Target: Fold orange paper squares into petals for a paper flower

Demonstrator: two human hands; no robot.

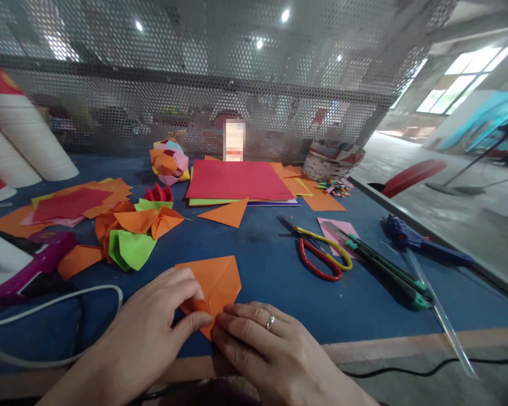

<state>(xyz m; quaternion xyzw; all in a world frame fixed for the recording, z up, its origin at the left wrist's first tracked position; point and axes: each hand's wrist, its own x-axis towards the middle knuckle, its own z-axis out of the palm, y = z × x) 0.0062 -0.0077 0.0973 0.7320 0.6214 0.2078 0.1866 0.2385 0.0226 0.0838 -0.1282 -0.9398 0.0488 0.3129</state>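
At the table's near edge lies a folded sheet of orange paper (220, 276) with creases across it. My left hand (165, 307) is closed on its left side, thumb and forefinger pinching a curled flap. My right hand (266, 344), with a ring on one finger, holds its fingers together against the paper's lower right edge. Both sets of fingertips nearly meet there and hide the lower part of the sheet. Beyond the left hand sit folded orange and green paper pieces (131, 248). A loose orange triangle (228, 213) lies farther back.
Scissors (322, 248), a green-black utility knife (385, 265) and a blue glue gun (423, 239) lie to the right. Red sheets (237, 180) top a paper stack at the back. On the left are a purple-and-white device (29, 259), a white cable (110, 287) and paper cups (29, 129).
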